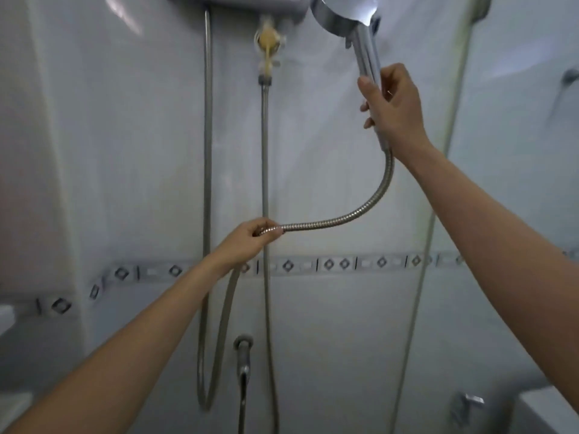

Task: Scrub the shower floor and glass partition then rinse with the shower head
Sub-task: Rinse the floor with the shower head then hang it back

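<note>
Overhead, the shower head (344,14) is raised near the top of the tiled wall (125,151), just beside the water heater (235,0). The right hand (394,104) has its grip clamped round the chrome handle, fingers curled. The metal hose (360,214) curves down and leftward to the left hand (250,239), whose grip is pinched on it. Behind are a yellowed valve (268,39), a patterned tile border (335,263) and a wall tap (242,355).
</note>
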The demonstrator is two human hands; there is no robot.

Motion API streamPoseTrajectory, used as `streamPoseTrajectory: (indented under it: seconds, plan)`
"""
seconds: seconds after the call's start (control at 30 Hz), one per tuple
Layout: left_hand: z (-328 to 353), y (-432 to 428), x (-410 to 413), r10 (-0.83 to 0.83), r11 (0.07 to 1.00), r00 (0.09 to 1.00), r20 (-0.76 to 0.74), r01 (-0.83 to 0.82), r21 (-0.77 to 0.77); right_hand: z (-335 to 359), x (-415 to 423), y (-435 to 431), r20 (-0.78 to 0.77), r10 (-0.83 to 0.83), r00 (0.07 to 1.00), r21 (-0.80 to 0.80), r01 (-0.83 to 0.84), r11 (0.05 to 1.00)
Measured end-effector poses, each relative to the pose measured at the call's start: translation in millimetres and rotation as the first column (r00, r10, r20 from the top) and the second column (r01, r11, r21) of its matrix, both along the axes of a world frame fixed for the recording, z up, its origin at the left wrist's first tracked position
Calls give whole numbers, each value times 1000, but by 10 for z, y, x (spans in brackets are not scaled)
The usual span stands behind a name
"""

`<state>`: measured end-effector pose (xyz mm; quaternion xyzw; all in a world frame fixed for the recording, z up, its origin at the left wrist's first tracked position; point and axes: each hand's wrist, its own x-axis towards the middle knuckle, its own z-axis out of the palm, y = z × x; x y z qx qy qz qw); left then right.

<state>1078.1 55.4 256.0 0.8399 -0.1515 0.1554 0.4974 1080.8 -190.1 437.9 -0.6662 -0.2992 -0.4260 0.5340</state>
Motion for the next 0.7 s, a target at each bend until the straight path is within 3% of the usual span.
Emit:
streamPoseTrajectory:
  seconds: [0.13, 0.3, 0.43, 0.7]
  plan:
    - [432, -250, 253, 2, 991, 1000, -26, -6, -130, 835, 131, -41, 119, -22, 993, 43, 17, 999]
    - [856, -635, 368, -71, 961, 997, -40, 58, -270, 1634, 296, -122, 133, 6, 991, 77, -16, 997]
    - [1125, -867, 525, -79, 967, 997, -20, 72, -244, 2054, 401, -154, 129, 18, 991, 87, -29, 996]
    - [1284, -1150, 911, 29, 990, 999, -28, -32, -138, 2262, 969, -234, 80, 72, 994, 63, -77, 995]
